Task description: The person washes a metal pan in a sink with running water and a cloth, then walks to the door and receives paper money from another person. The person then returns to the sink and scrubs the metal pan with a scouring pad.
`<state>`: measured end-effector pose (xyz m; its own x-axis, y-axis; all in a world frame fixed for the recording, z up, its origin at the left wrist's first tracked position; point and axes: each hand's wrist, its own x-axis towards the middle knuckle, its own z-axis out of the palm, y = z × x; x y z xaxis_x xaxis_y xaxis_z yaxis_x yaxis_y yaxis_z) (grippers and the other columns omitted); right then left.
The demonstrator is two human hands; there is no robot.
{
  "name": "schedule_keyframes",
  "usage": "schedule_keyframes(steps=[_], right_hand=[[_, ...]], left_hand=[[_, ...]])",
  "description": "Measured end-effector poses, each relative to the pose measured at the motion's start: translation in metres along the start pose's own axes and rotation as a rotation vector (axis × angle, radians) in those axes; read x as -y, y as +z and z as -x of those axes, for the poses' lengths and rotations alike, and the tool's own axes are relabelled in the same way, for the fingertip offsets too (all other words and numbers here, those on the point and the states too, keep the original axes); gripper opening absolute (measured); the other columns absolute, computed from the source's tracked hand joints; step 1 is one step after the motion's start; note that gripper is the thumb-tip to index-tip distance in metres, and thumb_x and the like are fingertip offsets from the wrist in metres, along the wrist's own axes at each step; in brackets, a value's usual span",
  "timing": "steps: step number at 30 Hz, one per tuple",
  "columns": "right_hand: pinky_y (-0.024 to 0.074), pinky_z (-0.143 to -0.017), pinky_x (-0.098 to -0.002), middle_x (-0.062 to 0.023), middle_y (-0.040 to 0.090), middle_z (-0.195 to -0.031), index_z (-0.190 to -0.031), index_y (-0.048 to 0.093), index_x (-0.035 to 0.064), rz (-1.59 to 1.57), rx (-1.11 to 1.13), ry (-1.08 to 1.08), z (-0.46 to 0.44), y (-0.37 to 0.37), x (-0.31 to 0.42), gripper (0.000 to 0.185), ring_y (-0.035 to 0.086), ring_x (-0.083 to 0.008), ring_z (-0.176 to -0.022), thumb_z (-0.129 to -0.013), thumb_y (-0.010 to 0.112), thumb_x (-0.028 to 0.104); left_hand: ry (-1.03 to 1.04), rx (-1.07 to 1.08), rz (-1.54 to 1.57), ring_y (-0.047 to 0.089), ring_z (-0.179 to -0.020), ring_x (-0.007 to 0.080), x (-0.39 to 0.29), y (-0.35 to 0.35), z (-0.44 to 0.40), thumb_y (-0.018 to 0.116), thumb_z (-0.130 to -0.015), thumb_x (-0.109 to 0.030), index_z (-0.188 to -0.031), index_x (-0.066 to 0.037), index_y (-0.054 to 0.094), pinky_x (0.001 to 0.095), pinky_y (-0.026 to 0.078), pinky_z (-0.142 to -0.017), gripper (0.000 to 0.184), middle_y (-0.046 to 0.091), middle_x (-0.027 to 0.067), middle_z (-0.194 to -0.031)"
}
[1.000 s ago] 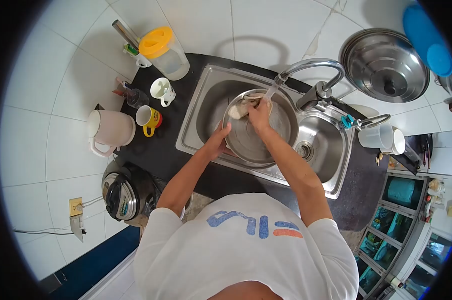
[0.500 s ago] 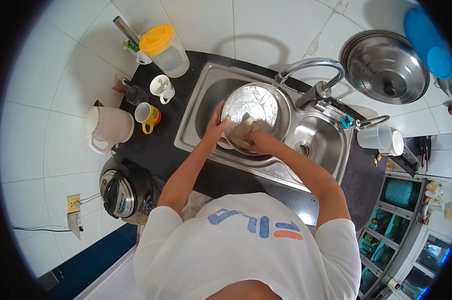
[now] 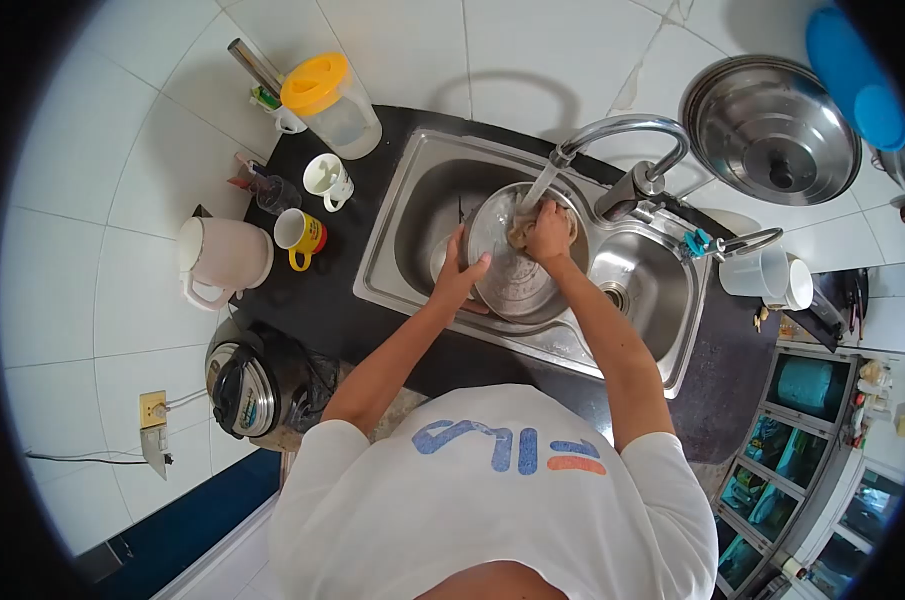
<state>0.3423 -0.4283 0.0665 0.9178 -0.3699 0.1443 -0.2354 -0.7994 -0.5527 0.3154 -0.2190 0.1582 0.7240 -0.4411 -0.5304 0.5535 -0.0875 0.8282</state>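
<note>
While water runs from the faucet point(image 3: 624, 126), right of centre near the top, right hand point(image 3: 547, 236) is curled around a bunched cloth point(image 3: 519, 234) against the pan point(image 3: 512, 282). Left hand point(image 3: 456, 275) half open, gripping the pan's left edge, thumb over its upper face. Pan sits mid-frame, within the outline of the sink's point(image 3: 412, 215) larger basin. Yellow mug point(image 3: 294, 232) and white mug point(image 3: 324, 178) at left; pitcher point(image 3: 344, 118), upper left.

Shirt point(image 3: 472, 530), white, lower centre of frame. Neckline point(image 3: 502, 566) rounded, bottom edge. Sleeves point(image 3: 324, 468) short, plain white. Lettering point(image 3: 528, 450) in blue, one bar orange-red, across front.
</note>
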Motion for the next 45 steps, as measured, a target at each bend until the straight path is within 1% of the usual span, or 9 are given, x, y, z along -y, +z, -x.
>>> schedule_keyframes(steps=[4, 14, 20, 24, 26, 29, 33, 41, 45], right_hand=[[0.0413, -0.090, -0.0481, -0.0249, 0.054, -0.107, -0.106, 0.052, -0.0027, -0.217, -0.059, -0.098, 0.015, 0.023, 0.032, 0.038, 0.052, -0.0422, -0.100, -0.071, 0.063, 0.006], [0.0428, -0.088, -0.0427, -0.0164, 0.054, -0.104, -0.105, 0.058, 0.0082, -0.414, 0.339, -0.552, 0.061, 0.014, 0.039, 0.036, 0.052, -0.0375, -0.098, -0.071, 0.067, 0.001], [0.0448, -0.089, -0.0440, -0.0157, 0.049, -0.117, -0.112, 0.054, 0.0157, -0.074, 0.381, -0.295, 0.062, 0.011, -0.008, 0.057, 0.052, -0.0409, -0.102, -0.062, 0.078, 0.005], [0.0454, -0.088, -0.0430, -0.0174, 0.054, -0.106, -0.103, 0.058, 0.0102, -0.300, 0.240, -0.248, 0.049, -0.010, 0.000, 0.047, 0.054, -0.0404, -0.100, -0.061, 0.077, 0.002], [0.0466, -0.080, -0.0343, -0.0118, 0.057, -0.094, -0.096, 0.058, 0.0063, -0.488, 0.191, -0.087, 0.046, -0.023, 0.001, 0.035, 0.058, -0.0284, -0.088, -0.065, 0.072, -0.002], [0.0436, -0.070, -0.0232, 0.0012, 0.057, -0.084, -0.095, 0.054, 0.0067, -0.842, 0.176, 0.137, 0.047, -0.039, -0.008, 0.031, 0.053, -0.0091, -0.079, -0.070, 0.059, -0.012], [0.0424, -0.060, -0.0219, 0.0014, 0.060, -0.083, -0.094, 0.054, 0.0076, -1.038, 0.187, 0.325, 0.077, -0.060, -0.029, 0.024, 0.054, -0.0064, -0.070, -0.076, 0.064, -0.006], [0.0471, -0.067, -0.0261, -0.0047, 0.062, -0.086, -0.099, 0.056, 0.0021, -1.039, 0.048, 0.431, 0.112, -0.108, -0.036, 0.025, 0.058, -0.0124, -0.074, -0.075, 0.060, 0.001], [0.0488, -0.077, -0.0362, -0.0143, 0.056, -0.100, -0.112, 0.054, 0.0012, -0.472, -0.094, 0.124, 0.127, -0.130, -0.026, 0.039, 0.059, -0.0270, -0.087, -0.074, 0.063, 0.003]], left_hand=[[-0.029, 0.043, 0.008, 0.031, -0.133, 0.0411, 0.004, -0.001, -0.003, 0.063, -0.086, -0.043, -0.150, -0.028, 0.011, 0.0548, 0.059, -0.067, 0.084, 0.022, 0.0133, -0.150], [0.015, -0.104, 0.059, 0.037, -0.130, 0.0383, 0.005, -0.012, -0.007, 0.064, -0.087, -0.036, -0.150, -0.028, 0.015, 0.0545, 0.059, -0.068, 0.080, 0.025, 0.0132, -0.149], [0.127, -0.200, -0.023, 0.040, -0.129, 0.0339, -0.023, -0.010, 0.010, 0.065, -0.087, -0.027, -0.150, -0.019, 0.020, 0.0447, 0.059, -0.072, 0.078, 0.028, 0.0137, -0.148], [0.409, -0.225, -0.204, 0.044, -0.127, 0.0290, -0.010, -0.018, -0.014, 0.069, -0.084, -0.029, -0.149, -0.017, 0.024, 0.0400, 0.054, -0.085, 0.080, 0.039, 0.0161, -0.143], [0.382, -0.195, -0.121, 0.047, -0.125, 0.0286, -0.025, -0.010, -0.005, 0.071, -0.082, -0.031, -0.149, -0.017, 0.025, 0.0391, 0.049, -0.092, 0.083, 0.042, 0.0179, -0.140], [0.640, -0.392, -0.530, 0.055, -0.113, 0.0302, -0.016, -0.017, -0.024, 0.075, -0.078, -0.034, -0.150, -0.022, 0.023, 0.0404, 0.045, -0.094, 0.090, 0.049, 0.0192, -0.130], [0.536, -0.462, -0.780, 0.057, -0.088, 0.0301, -0.022, -0.006, -0.014, 0.078, -0.075, -0.037, -0.151, -0.031, 0.018, 0.0413, 0.047, -0.081, 0.096, 0.051, 0.0139, -0.101], [0.545, -0.539, -1.036, 0.056, -0.092, 0.0318, -0.030, 0.005, 0.003, 0.081, -0.070, -0.038, -0.149, -0.029, 0.024, 0.0449, 0.049, -0.077, 0.098, 0.050, 0.0134, -0.102], [0.575, -0.608, -1.148, 0.055, -0.095, 0.0325, -0.028, -0.003, 0.002, 0.081, -0.069, -0.038, -0.148, -0.028, 0.028, 0.0455, 0.048, -0.077, 0.096, 0.049, 0.0130, -0.102]])
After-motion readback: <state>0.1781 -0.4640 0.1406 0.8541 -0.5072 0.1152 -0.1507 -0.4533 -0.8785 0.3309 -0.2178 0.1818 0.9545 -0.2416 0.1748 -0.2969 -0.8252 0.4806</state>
